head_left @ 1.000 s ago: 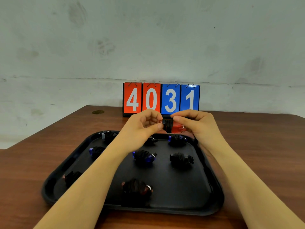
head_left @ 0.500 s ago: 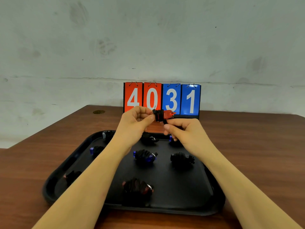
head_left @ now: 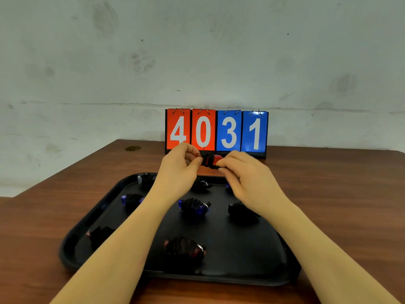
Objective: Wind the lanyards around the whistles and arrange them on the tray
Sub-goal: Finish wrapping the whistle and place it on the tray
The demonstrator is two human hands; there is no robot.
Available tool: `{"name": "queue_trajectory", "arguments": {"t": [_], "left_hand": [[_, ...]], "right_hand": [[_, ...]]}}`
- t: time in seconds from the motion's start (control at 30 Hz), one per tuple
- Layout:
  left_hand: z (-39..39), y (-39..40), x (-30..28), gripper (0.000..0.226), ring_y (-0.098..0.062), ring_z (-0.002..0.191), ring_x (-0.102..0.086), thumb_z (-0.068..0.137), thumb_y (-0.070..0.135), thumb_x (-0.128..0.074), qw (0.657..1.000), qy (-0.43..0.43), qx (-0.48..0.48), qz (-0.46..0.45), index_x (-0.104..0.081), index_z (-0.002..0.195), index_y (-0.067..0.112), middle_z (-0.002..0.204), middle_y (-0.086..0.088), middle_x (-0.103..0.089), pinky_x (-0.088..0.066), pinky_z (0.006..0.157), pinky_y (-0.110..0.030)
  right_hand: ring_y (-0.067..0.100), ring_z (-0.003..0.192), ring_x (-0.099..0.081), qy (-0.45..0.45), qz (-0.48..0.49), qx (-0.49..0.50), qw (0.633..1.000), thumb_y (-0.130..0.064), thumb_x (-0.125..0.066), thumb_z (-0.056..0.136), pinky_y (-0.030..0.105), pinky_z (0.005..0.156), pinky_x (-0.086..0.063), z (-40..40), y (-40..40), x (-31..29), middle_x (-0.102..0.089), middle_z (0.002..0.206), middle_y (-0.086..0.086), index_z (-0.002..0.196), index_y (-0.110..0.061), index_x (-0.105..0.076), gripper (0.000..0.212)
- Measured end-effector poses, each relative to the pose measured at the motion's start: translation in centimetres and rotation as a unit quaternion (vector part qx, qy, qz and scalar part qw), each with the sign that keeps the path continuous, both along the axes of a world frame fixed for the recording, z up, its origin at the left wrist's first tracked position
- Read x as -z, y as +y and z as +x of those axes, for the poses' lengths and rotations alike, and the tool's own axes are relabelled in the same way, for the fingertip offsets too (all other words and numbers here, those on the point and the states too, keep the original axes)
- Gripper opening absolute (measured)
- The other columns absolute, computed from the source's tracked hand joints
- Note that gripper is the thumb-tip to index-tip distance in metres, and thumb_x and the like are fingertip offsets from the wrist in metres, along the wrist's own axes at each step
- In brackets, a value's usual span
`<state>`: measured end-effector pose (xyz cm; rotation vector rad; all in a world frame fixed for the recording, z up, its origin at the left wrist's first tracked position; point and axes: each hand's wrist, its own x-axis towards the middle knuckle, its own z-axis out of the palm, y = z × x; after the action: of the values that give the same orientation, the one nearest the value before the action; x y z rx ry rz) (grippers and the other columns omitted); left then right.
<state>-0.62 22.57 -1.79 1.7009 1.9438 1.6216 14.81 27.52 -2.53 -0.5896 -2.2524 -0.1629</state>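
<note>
A red whistle wrapped in black lanyard is held in the air above the far edge of the black tray. My left hand pinches its left end by the metal ring. My right hand pinches its right end. Several wound whistles lie on the tray: a blue one in the middle, a red one near the front, a black bundle at the right, a blue one at the left. Others are partly hidden behind my arms.
The tray sits on a brown wooden table. A flip scoreboard reading 4031 stands at the table's back edge against a pale wall. A small round brass fitting is set in the table at the back left.
The whistle went up and came back down a little. My right hand shifted from below the whistle to its right end. My left hand keeps its pinch.
</note>
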Motion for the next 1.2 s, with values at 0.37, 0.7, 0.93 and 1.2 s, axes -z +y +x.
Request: {"name": "queue_trajectory", "arguments": {"t": [0.37,0.7,0.93,1.2], "left_hand": [[0.3,-0.6,-0.1,0.01,-0.009,0.077,-0.058,0.088,0.011,-0.058,0.996,0.007,0.092,-0.015,-0.056,0.093,0.02,0.082,0.005,-0.059,-0.047,0.07,-0.016],[0.4,-1.1,-0.5,0.017,-0.006,0.071,-0.064,0.087,0.006,-0.058,0.983,-0.051,0.177,-0.005,-0.058,0.087,0.022,0.08,0.004,-0.062,-0.052,0.073,-0.014],[0.3,-1.4,-0.7,0.017,-0.009,0.07,-0.066,0.085,-0.001,-0.058,0.964,-0.111,0.241,0.006,-0.06,0.088,0.016,0.079,0.001,-0.064,-0.052,0.073,-0.017],[0.3,-1.2,-0.6,0.018,-0.009,0.069,-0.066,0.085,-0.004,-0.056,0.948,-0.174,0.266,0.017,-0.06,0.089,0.013,0.072,0.006,-0.065,-0.052,0.073,-0.019]], "right_hand": [[0.003,0.081,-0.06,0.201,-0.146,-0.027,0.968,-0.009,-0.059,0.088,0.009,0.079,-0.046,0.2,0.1,0.2,-0.066,0.087,-0.005,0.1,-0.012,-0.07,0.016],[0.017,0.082,-0.069,0.335,-0.408,-0.134,0.839,-0.005,-0.066,0.081,0.03,0.075,-0.057,1.1,-0.1,-1.3,-0.073,0.082,0.002,0.081,-0.019,-0.073,0.017],[0.02,0.075,-0.068,0.335,-0.543,-0.236,0.733,-0.009,-0.064,0.074,0.033,0.071,-0.058,1.5,0.1,-1.9,-0.072,0.08,0.007,0.072,-0.011,-0.074,0.01],[0.013,0.053,-0.052,0.401,-0.601,-0.273,0.635,-0.009,-0.062,0.075,0.021,0.05,-0.047,0.6,-0.1,-1.6,-0.068,0.073,0.005,0.081,-0.006,-0.064,0.007]]}}
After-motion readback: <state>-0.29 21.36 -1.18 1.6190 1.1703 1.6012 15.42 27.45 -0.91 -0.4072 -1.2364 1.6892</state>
